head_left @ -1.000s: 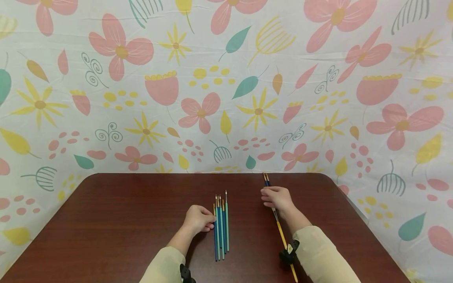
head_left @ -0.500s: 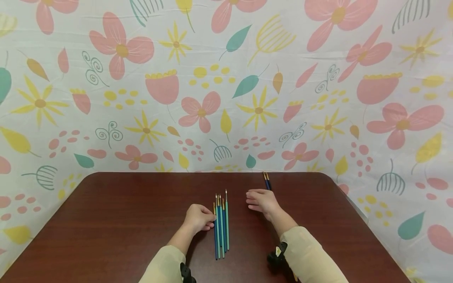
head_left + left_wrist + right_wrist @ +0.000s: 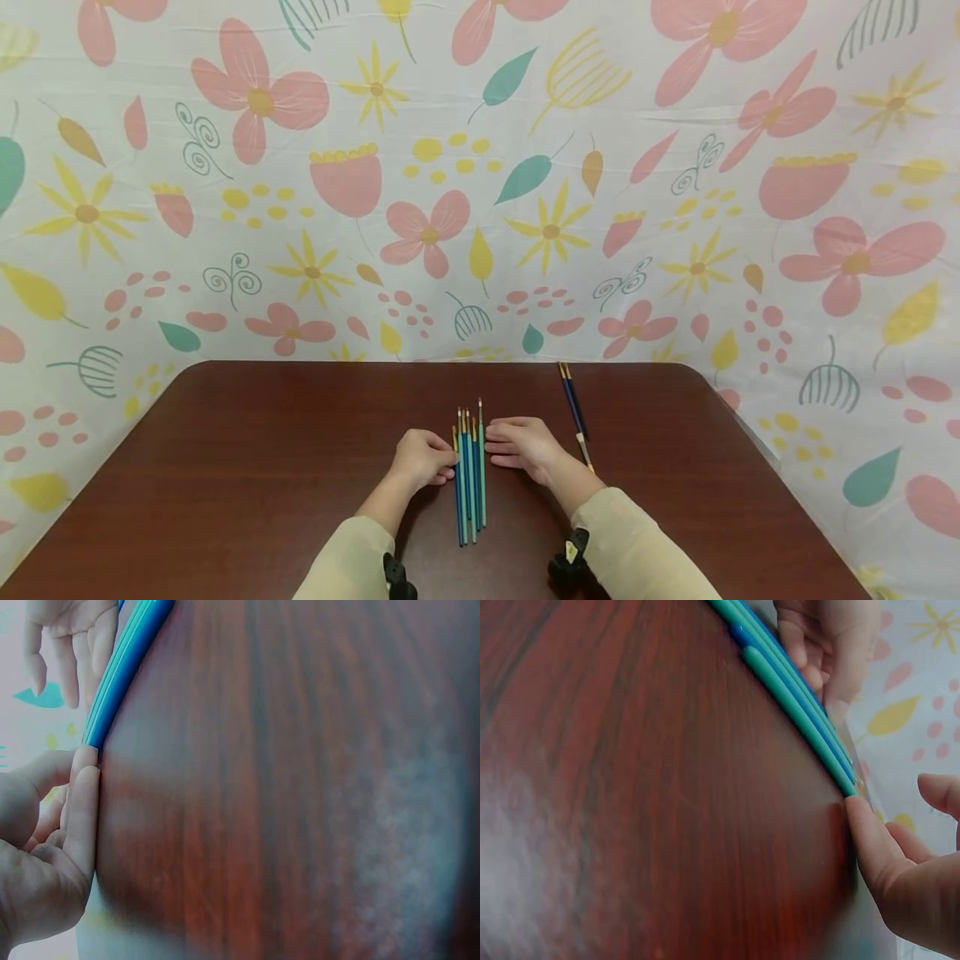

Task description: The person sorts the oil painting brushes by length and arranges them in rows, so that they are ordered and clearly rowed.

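Note:
A row of slim paintbrushes [image 3: 468, 479] with blue and teal handles lies side by side on the table, bristles pointing away. My left hand [image 3: 422, 458] is at the row's left side, its fingertips touching the outermost blue brush. Across from it, my right hand [image 3: 525, 446] has its fingers stretched toward the outermost teal brush. In the right wrist view a fingertip meets that teal handle [image 3: 799, 720], while the thumb stands apart. The left wrist view shows the left fingertips [image 3: 86, 776] against the blue handle [image 3: 127, 675]; the bristles are hidden there.
Two dark blue paintbrushes [image 3: 573, 400] lie at the far right of the brown table [image 3: 262, 450]. Below them a pale-bristled paintbrush [image 3: 584, 450] is partly covered by my right arm. A flowered cloth [image 3: 427, 167] hangs behind the table's far edge.
My right hand has left the brushes on the right and moved left to the right side of the middle row. My left hand has stayed in place.

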Motion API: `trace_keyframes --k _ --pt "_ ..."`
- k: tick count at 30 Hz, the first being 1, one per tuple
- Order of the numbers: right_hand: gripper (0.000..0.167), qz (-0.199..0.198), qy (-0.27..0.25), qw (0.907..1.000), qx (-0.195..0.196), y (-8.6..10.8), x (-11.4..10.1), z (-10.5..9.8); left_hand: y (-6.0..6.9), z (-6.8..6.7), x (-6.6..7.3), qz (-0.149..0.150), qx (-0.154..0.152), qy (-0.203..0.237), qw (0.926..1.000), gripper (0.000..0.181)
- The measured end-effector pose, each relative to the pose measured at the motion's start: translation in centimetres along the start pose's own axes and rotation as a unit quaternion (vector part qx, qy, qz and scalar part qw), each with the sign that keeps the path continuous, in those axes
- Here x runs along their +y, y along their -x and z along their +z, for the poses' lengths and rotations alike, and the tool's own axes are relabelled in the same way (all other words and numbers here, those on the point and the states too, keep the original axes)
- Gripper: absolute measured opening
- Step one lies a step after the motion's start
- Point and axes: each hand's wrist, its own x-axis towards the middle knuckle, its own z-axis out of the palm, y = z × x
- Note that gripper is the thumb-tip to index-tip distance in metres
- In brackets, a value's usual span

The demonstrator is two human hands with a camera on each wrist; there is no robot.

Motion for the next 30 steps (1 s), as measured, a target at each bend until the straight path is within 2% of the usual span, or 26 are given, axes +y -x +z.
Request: trace_keyframes --k 9,14,20,30 --pt "0.045 -0.001 -0.003 1.0 0.003 0.1 0.1 0.6 -0.2 0.2 0.2 0.002 -0.003 0.003 1.0 0.015" --pt "0.04 0.001 0.009 0.9997 0.023 0.0 -0.1 0.9 -0.3 0.1 0.2 0.001 -0.002 -0.002 1.0 0.014" --pt "0.039 -0.011 0.066 0.9967 0.047 -0.1 -0.6 1.6 -0.3 0.0 0.2 0.001 -0.007 -0.001 1.0 0.013" --pt "0.035 -0.006 0.154 0.9846 0.083 -1.0 -0.6 2.6 -0.2 -0.1 -0.2 -0.002 -0.01 0.003 0.9999 0.013"
